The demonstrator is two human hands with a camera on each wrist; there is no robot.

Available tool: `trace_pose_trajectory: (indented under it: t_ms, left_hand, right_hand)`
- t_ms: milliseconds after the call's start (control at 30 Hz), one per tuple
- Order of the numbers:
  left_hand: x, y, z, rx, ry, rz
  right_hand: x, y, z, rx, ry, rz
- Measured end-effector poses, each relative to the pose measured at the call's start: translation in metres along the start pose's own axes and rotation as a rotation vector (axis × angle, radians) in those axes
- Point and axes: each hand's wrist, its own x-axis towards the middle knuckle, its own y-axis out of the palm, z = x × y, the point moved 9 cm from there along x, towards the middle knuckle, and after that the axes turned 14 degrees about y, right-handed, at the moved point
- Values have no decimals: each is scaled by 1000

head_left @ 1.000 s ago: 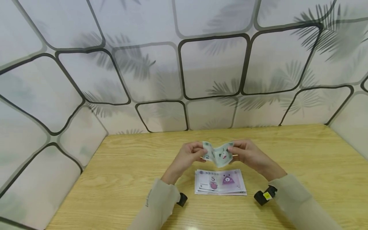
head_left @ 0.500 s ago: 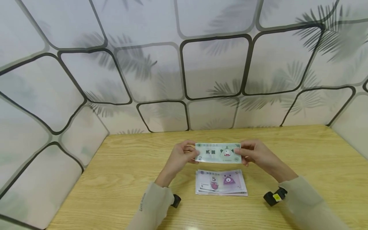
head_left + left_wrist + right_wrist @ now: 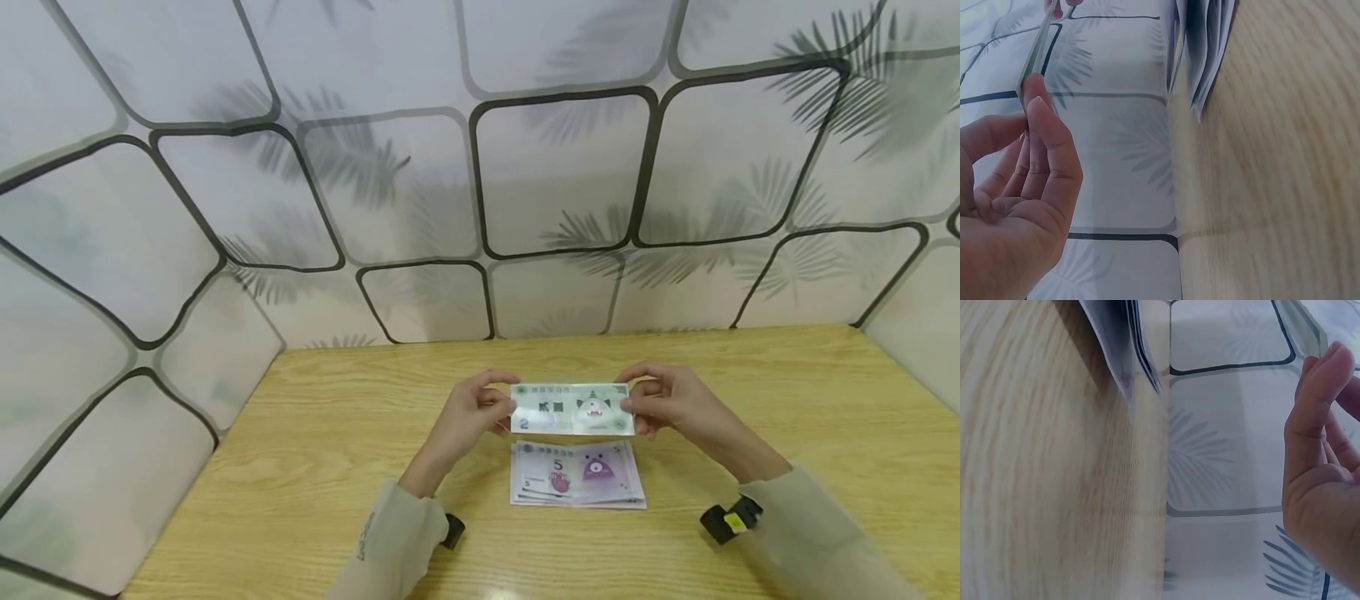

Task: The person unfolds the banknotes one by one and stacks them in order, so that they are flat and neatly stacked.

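A green play banknote (image 3: 572,410), marked with a 2 and a one-eyed monster, is stretched flat between both hands. My left hand (image 3: 463,417) pinches its left end between thumb and fingers, and my right hand (image 3: 678,410) pinches the right end the same way. In the left wrist view the note (image 3: 1036,53) shows nearly edge-on, rising from the fingertips of the left hand (image 3: 1032,181). The right wrist view has the right hand (image 3: 1319,444) gripping the other end. Just nearer than the note lies a stack of purple 5 banknotes (image 3: 577,479).
The stack rests on a wood-grain table (image 3: 300,492), its notes slightly fanned at the near edge. A pale wall covering (image 3: 555,175) with dark rounded outlines and leaf prints stands behind and to the left. Black wrist cameras sit at both sleeves.
A second ago the green note was creased and buckled with the hands close together. The hands have moved apart, pulling it flat, and it has since come slightly nearer the stack.
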Motion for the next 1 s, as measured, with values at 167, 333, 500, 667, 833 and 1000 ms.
trace_pose_trajectory:
  t_ms: [167, 333, 500, 667, 833, 1000]
  left_hand:
    - [-3, 1, 1, 0, -22, 8]
    - [-4, 3, 1, 1, -14, 21]
    - [-6, 5, 2, -1, -14, 37]
    - [-7, 8, 1, 22, -13, 61]
    - [-9, 9, 2, 76, -14, 70]
    - [-11, 11, 5, 95, -37, 72]
  right_hand:
    - [-3, 3, 3, -36, -48, -4]
    - [-4, 4, 2, -103, -25, -19]
    - [-4, 4, 0, -134, 7, -17]
    - [-3, 3, -4, -152, 43, -30]
    - [-3, 2, -9, -163, 75, -43]
    - [-3, 2, -11, -180, 67, -43]
